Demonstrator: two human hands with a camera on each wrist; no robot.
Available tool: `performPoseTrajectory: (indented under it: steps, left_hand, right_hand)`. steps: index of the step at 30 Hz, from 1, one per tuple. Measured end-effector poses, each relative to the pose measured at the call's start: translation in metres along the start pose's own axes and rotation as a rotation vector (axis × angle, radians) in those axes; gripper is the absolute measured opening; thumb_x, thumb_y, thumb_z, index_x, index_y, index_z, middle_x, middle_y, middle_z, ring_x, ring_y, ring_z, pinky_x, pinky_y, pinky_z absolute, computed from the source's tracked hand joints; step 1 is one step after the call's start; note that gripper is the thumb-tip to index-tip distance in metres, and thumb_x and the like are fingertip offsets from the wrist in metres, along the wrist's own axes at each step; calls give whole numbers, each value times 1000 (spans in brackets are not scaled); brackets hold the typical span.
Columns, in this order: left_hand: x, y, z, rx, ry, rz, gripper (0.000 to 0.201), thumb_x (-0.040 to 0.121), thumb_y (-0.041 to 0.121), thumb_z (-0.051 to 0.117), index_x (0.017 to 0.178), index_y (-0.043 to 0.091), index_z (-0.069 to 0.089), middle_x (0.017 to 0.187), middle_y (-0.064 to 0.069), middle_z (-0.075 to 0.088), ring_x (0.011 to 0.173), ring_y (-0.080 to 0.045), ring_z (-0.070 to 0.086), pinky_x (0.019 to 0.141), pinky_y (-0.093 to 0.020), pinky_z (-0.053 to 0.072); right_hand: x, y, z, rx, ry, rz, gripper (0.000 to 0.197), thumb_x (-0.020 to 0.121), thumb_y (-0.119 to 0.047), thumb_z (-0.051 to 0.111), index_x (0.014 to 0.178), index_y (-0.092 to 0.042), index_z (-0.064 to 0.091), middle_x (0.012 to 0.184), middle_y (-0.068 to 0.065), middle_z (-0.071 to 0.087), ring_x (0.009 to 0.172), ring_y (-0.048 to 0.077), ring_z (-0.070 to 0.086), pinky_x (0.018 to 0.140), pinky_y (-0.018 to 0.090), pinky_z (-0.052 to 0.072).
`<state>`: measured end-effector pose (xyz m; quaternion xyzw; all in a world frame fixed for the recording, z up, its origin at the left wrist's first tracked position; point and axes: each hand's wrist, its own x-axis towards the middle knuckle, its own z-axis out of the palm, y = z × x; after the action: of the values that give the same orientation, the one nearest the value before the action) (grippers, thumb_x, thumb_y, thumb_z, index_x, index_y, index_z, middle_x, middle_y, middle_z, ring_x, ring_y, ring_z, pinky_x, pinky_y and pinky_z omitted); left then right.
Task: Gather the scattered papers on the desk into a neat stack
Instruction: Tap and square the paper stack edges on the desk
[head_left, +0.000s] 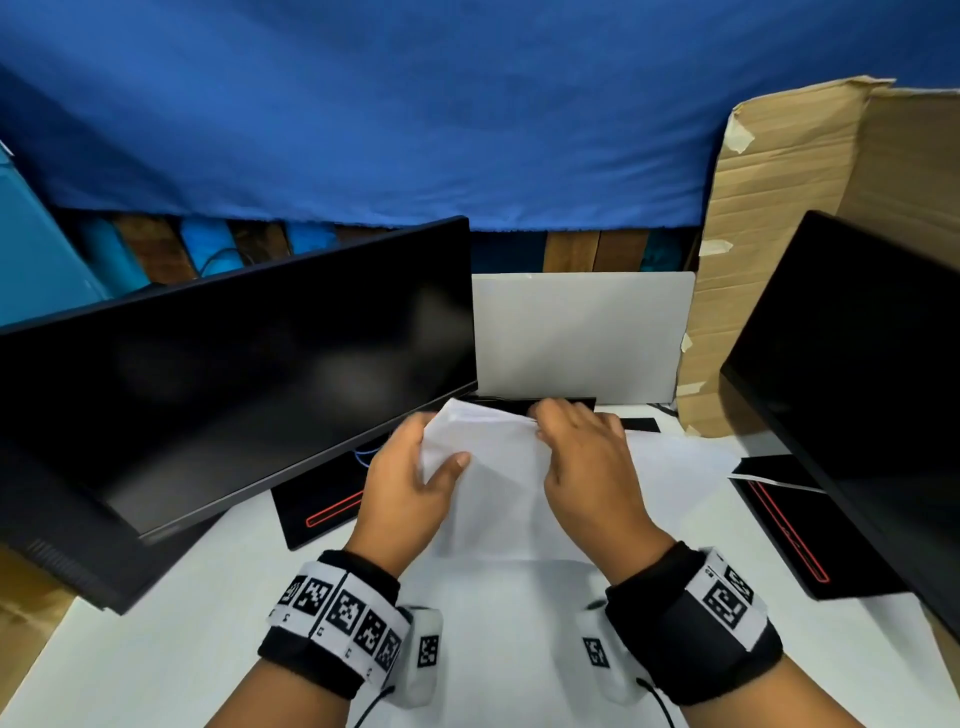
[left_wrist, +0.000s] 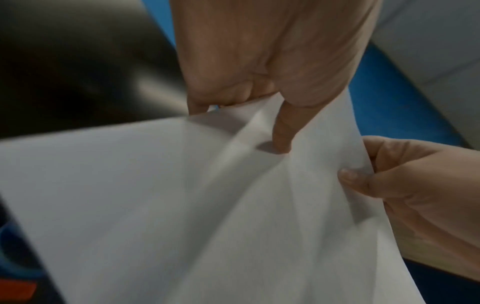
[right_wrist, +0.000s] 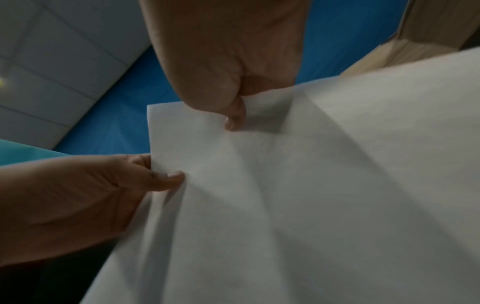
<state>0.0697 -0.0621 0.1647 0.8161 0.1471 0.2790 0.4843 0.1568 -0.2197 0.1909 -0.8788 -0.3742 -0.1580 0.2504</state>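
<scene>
A bundle of white papers (head_left: 493, 483) is held up over the white desk (head_left: 156, 649), between the two monitors. My left hand (head_left: 441, 457) pinches its left edge, thumb on the near face. My right hand (head_left: 540, 423) pinches the top edge. In the left wrist view the papers (left_wrist: 182, 205) bend under my left thumb (left_wrist: 283, 133), and the right hand (left_wrist: 405, 195) grips the right side. In the right wrist view my right hand (right_wrist: 233, 115) nips the papers (right_wrist: 285, 205) at the top, and the left hand (right_wrist: 103, 195) holds the side. Another white sheet (head_left: 675, 462) lies flat to the right.
A dark monitor (head_left: 234, 374) stands close on the left, another (head_left: 857, 389) on the right, each on a black base (head_left: 322, 499) (head_left: 789, 530). A white panel (head_left: 582, 338) stands behind the hands. Cardboard (head_left: 779, 208) leans at the back right under a blue cloth (head_left: 415, 104).
</scene>
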Motion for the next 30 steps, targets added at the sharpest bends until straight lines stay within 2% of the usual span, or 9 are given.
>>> performPoseTrajectory:
  steps: [3, 5, 10, 12, 14, 17, 21, 26, 30]
  left_hand:
    - [-7, -15, 5, -248, 53, -152, 25, 81, 3, 67, 94, 24, 65, 86, 3, 74, 82, -8, 70, 76, -30, 56]
    - [-12, -28, 5, -368, 69, -236, 31, 81, -7, 63, 95, 21, 65, 81, 10, 76, 77, -3, 71, 69, -18, 56]
    - [-21, -62, -15, -472, 100, -332, 30, 82, -8, 60, 97, 18, 65, 85, 9, 77, 80, -7, 72, 68, -17, 58]
    - [-23, -70, -22, -491, 96, -350, 30, 83, -8, 59, 99, 17, 64, 85, 9, 78, 79, -7, 72, 69, -18, 58]
    - [-25, -77, -25, -512, 93, -368, 30, 83, -9, 58, 101, 15, 64, 85, 7, 78, 79, -8, 73, 69, -19, 58]
    - [-27, -84, -24, -521, 73, -386, 30, 83, -7, 59, 101, 16, 64, 88, 5, 78, 80, -10, 73, 67, -20, 58]
    - [-29, -89, -17, -517, 28, -408, 29, 86, -4, 57, 105, 17, 62, 91, 7, 77, 82, -8, 73, 67, -18, 57]
    - [-32, -94, -13, -458, 20, -425, 28, 88, -1, 55, 106, 19, 62, 87, 14, 77, 81, -1, 72, 67, -14, 56]
    - [-37, -105, -12, -437, 13, -487, 37, 83, -3, 62, 118, 10, 58, 103, -1, 75, 98, -18, 71, 75, -21, 58]
  right_hand:
    - [-4, 0, 7, -63, -35, -39, 26, 78, -3, 48, 92, -25, 50, 83, -7, 59, 81, 22, 54, 73, 35, 36]
    - [-7, 14, 9, -98, -30, -45, 5, 90, -28, 47, 92, -29, 52, 84, -9, 61, 83, 21, 56, 76, 36, 34]
    - [-23, 81, -4, -222, -40, 295, 44, 72, -70, 53, 95, -33, 61, 100, -11, 63, 104, 19, 53, 97, 48, 27]
    - [-32, 102, -9, 41, 34, 492, 50, 63, -63, 70, 102, -34, 59, 110, -9, 56, 111, 17, 46, 104, 52, 32]
    - [-40, 114, -7, 568, 90, 662, 69, 61, -31, 85, 120, -32, 50, 120, -6, 51, 114, 13, 46, 105, 44, 39]
    - [-56, 122, 16, 1067, 3, 738, 79, 69, 2, 77, 133, -26, 39, 125, 0, 58, 118, 19, 56, 98, 33, 49]
    - [-68, 118, 48, 1097, 29, 781, 45, 87, 1, 57, 129, -14, 50, 124, 7, 64, 115, 25, 61, 100, 41, 48]
    - [-74, 106, 60, 1057, 129, 765, 39, 92, -1, 50, 129, -12, 47, 123, 3, 63, 103, 2, 64, 89, 15, 52]
    - [-84, 104, 68, 1007, 120, 789, 44, 87, -1, 59, 126, -15, 44, 121, 6, 62, 110, 18, 60, 97, 33, 48]
